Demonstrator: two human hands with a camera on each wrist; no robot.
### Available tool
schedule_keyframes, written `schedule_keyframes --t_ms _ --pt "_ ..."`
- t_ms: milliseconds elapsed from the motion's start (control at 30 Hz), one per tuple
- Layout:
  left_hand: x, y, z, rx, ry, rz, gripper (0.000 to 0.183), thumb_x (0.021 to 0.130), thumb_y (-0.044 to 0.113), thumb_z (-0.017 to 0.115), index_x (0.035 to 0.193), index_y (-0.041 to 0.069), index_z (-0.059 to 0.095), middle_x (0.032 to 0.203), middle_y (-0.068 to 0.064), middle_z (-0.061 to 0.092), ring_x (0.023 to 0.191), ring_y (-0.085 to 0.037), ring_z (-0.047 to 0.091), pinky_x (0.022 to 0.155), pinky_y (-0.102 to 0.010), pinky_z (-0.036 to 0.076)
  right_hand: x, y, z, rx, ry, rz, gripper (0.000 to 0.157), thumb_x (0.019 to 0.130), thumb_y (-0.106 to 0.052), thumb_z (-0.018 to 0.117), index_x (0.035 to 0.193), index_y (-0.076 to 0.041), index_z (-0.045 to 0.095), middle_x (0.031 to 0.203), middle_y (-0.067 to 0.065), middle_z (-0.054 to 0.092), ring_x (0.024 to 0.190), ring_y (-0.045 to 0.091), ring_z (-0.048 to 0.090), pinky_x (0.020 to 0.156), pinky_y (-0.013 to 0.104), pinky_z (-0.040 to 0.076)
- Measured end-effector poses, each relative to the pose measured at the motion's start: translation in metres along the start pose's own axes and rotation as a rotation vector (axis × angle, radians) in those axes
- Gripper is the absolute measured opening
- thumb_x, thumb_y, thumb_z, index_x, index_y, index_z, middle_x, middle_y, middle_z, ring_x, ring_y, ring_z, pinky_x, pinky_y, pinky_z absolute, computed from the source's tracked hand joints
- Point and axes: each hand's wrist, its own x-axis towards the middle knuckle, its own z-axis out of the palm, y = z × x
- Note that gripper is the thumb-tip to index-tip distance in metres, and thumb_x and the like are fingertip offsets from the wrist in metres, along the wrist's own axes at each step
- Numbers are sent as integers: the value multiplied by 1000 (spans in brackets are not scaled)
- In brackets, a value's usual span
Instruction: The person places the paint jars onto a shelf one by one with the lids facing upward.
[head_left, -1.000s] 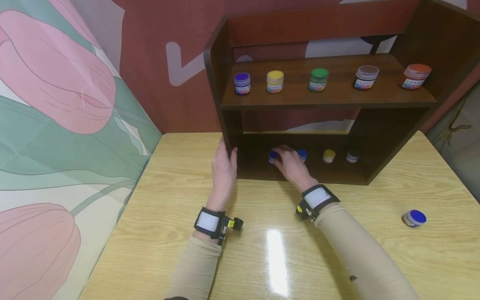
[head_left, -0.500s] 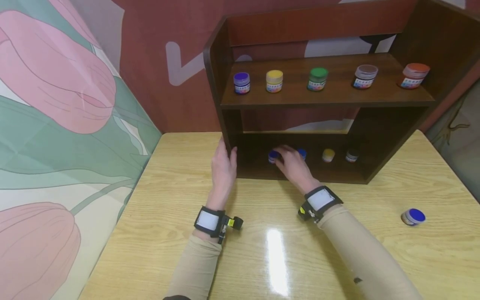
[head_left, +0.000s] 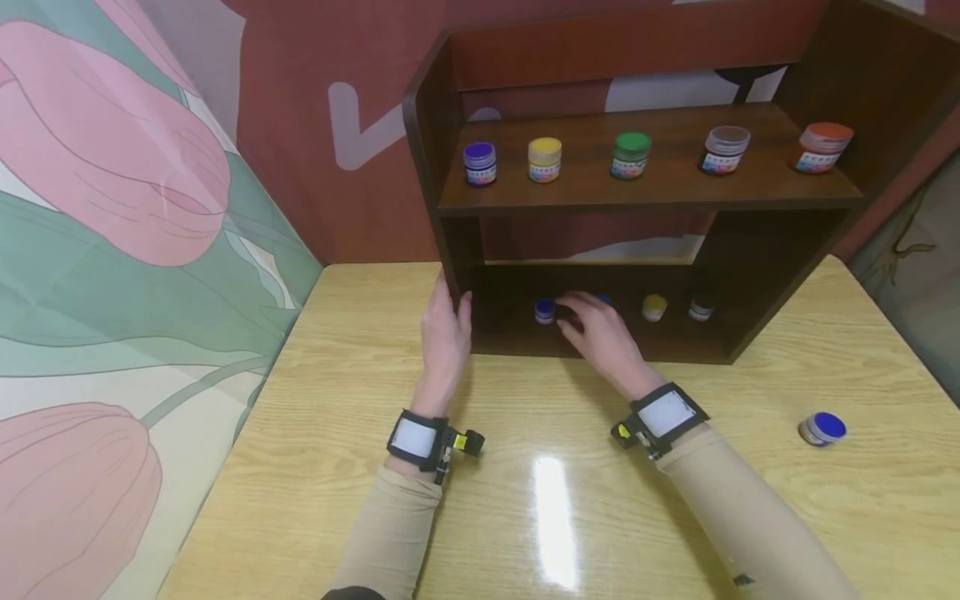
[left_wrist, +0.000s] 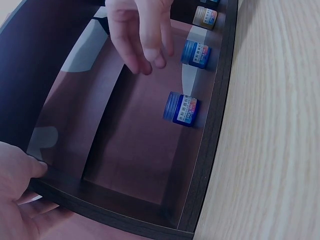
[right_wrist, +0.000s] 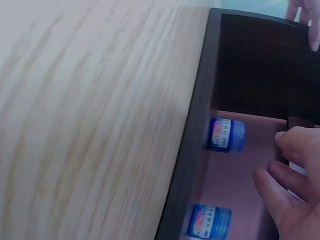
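Note:
My left hand (head_left: pixel 444 343) grips the left side panel of a dark brown wooden shelf (head_left: pixel 652 200), thumb inside and fingers outside. On the lower board stands a dark blue paint jar (head_left: pixel 544 313), upright near the left. My right hand (head_left: pixel 606 340) is just right of that jar, fingers loosely bent and holding nothing; the right wrist view shows a gap between fingertips and jar. Behind this hand a lighter blue paint jar (left_wrist: pixel 196 54) is mostly hidden in the head view. Further right on the same board are a yellow jar (head_left: pixel 654 307) and a dark-lidded jar (head_left: pixel 701 308).
The upper board carries a purple-lidded jar (head_left: pixel 480 164), a yellow jar (head_left: pixel 544 159), a green jar (head_left: pixel 631 155), a brown-lidded jar (head_left: pixel 725 150) and an orange-lidded jar (head_left: pixel 823 147). A blue-lidded jar (head_left: pixel 822 428) is on the wooden table (head_left: pixel 322 467) at right.
My right hand has let go of the dark blue jar and drawn back to the right, now covering more of the lighter blue jar. The left hand keeps its grip on the shelf.

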Motion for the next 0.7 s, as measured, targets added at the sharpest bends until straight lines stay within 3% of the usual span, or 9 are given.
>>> schedule_keyframes --t_ms 467,700 --pt "1 0 -1 1 -1 -2 44 98 13 56 140 1 47 129 -20 63 118 -32 61 97 -46 51 -24 -5 -29 34 -19 -23 33 91 -12 67 121 1 65 124 20 64 99 37 68 80 45 59" --pt "0 0 -1 2 -3 2 45 99 14 54 140 1 46 129 -21 63 118 -33 61 96 -46 52 -37 -7 -50 39 -83 7 32 91 -15 68 120 -2 67 122 19 66 93 33 70 77 45 59"
